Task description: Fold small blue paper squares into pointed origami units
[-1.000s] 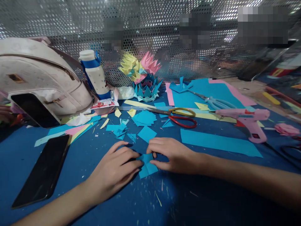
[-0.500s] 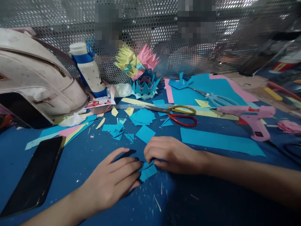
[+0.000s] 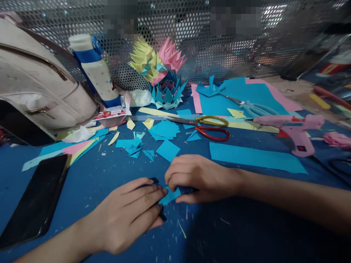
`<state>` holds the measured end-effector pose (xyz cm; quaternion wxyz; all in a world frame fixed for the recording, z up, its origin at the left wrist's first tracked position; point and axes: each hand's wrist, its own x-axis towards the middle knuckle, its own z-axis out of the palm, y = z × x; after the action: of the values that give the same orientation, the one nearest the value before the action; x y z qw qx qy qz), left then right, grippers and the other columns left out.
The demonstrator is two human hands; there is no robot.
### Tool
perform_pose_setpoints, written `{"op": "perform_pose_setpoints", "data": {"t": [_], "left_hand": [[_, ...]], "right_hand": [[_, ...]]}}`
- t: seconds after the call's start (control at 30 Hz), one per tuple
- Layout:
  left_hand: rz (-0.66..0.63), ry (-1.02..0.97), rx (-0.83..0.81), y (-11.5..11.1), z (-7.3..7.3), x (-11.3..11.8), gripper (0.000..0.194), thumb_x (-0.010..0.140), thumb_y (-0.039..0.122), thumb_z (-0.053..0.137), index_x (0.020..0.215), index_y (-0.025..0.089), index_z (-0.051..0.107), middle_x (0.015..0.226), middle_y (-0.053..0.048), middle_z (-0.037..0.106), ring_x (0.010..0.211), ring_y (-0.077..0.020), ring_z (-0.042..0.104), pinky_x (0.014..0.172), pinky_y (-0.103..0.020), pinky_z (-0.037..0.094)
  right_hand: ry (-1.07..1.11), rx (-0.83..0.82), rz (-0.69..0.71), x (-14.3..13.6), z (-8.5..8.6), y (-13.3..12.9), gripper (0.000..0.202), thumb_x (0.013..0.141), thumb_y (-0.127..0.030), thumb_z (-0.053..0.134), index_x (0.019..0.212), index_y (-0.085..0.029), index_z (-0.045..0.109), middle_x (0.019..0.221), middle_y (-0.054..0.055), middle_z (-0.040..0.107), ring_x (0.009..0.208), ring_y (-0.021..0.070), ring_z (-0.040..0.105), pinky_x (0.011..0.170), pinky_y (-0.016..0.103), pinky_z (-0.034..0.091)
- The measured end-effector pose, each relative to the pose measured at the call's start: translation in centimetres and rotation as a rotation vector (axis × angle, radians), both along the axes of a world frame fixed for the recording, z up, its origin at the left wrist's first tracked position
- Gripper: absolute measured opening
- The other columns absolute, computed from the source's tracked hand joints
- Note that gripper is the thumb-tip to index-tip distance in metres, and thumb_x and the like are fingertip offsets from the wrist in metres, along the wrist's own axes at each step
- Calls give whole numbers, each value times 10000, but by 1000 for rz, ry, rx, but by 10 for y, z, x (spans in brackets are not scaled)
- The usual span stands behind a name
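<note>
A small piece of blue paper point(image 3: 169, 196) lies on the table between my hands, largely covered by fingers. My left hand point(image 3: 131, 212) holds its left side down, fingers close together and fingertips on the paper. Curled fingers of my right hand point(image 3: 192, 179) grip its right side, the thumb stretched along the near edge. Just beyond my right hand lies a blue paper square point(image 3: 168, 149). Farther back is a stack of blue squares point(image 3: 164, 129), with folded blue pieces point(image 3: 134, 147) to its left. Scissors point(image 3: 208, 126) with one yellow and one red handle rest behind.
A phone point(image 3: 35, 197) lies left, near a backpack point(image 3: 41, 80) and a bottle point(image 3: 95, 73). Folded paper flowers point(image 3: 167, 89) stand against the perforated metal panel. At right are a blue strip point(image 3: 255, 157), pliers point(image 3: 255, 109) and a pink glue gun point(image 3: 296, 131).
My right hand has moved slightly left over the blue paper, so less of it shows. The raised flap seen earlier is no longer visible. The whole view has shifted a little.
</note>
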<state>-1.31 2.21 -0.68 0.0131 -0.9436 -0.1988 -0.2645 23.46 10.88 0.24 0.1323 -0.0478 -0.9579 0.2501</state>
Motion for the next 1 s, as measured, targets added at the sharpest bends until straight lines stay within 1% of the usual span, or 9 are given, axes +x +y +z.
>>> {"op": "perform_pose_setpoints", "data": {"t": [0.13,0.3,0.4,0.57,0.9,1.0], "left_hand": [[-15,28,2,-2,1,-1,175,975,221,597,1026,91,702,1184,-115,709,1086,-212,681,1097,-395,469],[-37,54,12,-3,1,-2,209,973,207,549,1019,70,700,1197,-137,702,1112,-242,672,1094,-403,468],[-40,64,14,-3,2,-2,209,969,201,538,1003,76,702,1199,-135,701,1108,-243,673,1086,-403,476],[-40,40,21,-3,3,-1,203,963,188,541,971,69,706,1181,-132,709,1073,-245,685,1069,-393,483],[-36,41,18,-1,5,0,217,978,194,516,988,81,702,1165,-113,718,1068,-227,682,1082,-377,461],[-31,30,19,-1,5,0,224,983,197,506,979,84,699,1150,-104,724,1046,-222,688,1060,-370,477]], "right_hand": [[-4,28,3,0,-1,-1,158,944,-315,605,985,-162,614,1023,41,663,921,161,560,823,296,413],[-6,50,9,0,0,0,131,943,-291,601,966,-162,612,1003,35,657,899,158,554,803,292,413],[-3,53,14,0,0,0,131,948,-291,591,971,-164,612,997,39,659,894,162,551,805,295,415],[3,57,9,0,0,-1,175,940,-279,608,1062,-153,621,1034,55,666,923,165,565,821,296,415],[10,65,11,0,-1,-1,166,953,-289,585,1050,-161,626,1039,53,665,913,165,560,813,299,411],[8,62,13,0,-2,-1,171,956,-292,580,1050,-158,628,1037,52,658,922,166,558,816,302,412]]}}
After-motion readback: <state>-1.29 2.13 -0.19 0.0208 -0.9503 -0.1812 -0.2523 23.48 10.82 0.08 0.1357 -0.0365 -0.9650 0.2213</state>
